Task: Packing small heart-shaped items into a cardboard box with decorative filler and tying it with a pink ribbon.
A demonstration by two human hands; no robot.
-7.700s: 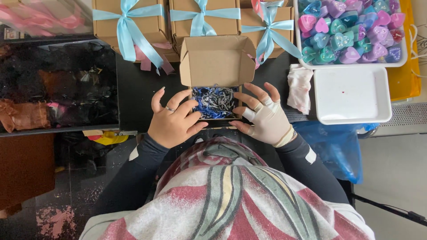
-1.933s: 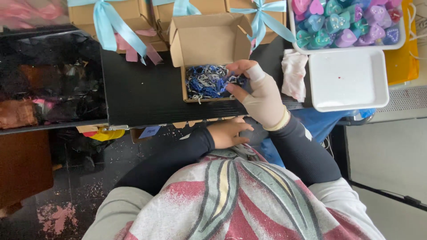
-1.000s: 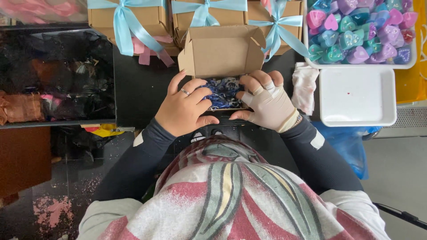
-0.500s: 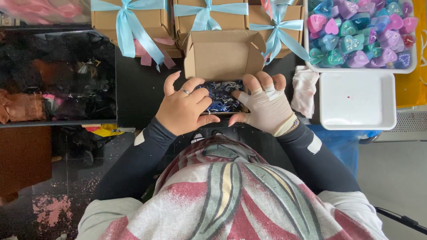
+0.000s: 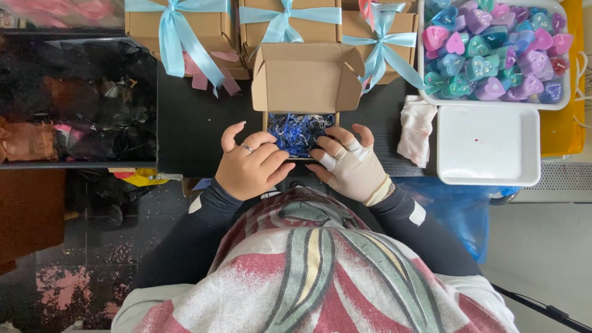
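A: What takes up the most room here?

B: The black tabletop [image 5: 197,123], running across the upper half of the view. To its left sits a dark glossy tray [image 5: 74,98] with brown and pink scraps inside.

A: And along the far edge?

B: Three closed cardboard gift boxes [image 5: 203,24] tied with light blue ribbon bows, side by side. At the far right a white bin [image 5: 425,92] is heaped with heart-shaped candles [image 5: 493,49] in pink, purple and teal. Just below it lies a white rectangular lid [image 5: 487,145], and a crumpled pale cloth [image 5: 416,129] rests beside that lid.

A: Where is the open box?

B: The open cardboard box [image 5: 305,77] stands at the middle of the table, near the person's edge, its lid flipped up and away. Inside is blue shredded paper filling [image 5: 296,131].

A: What are the hands doing?

B: The left hand [image 5: 250,166], wearing a ring, rests at the box's near left corner, fingers curled loosely against the rim and the filling. The right hand [image 5: 348,166], wrapped in pale bandage tape, sits at the near right corner, fingers bent onto the filling. Neither hand is clenched around anything; both press lightly on the box's front edge.
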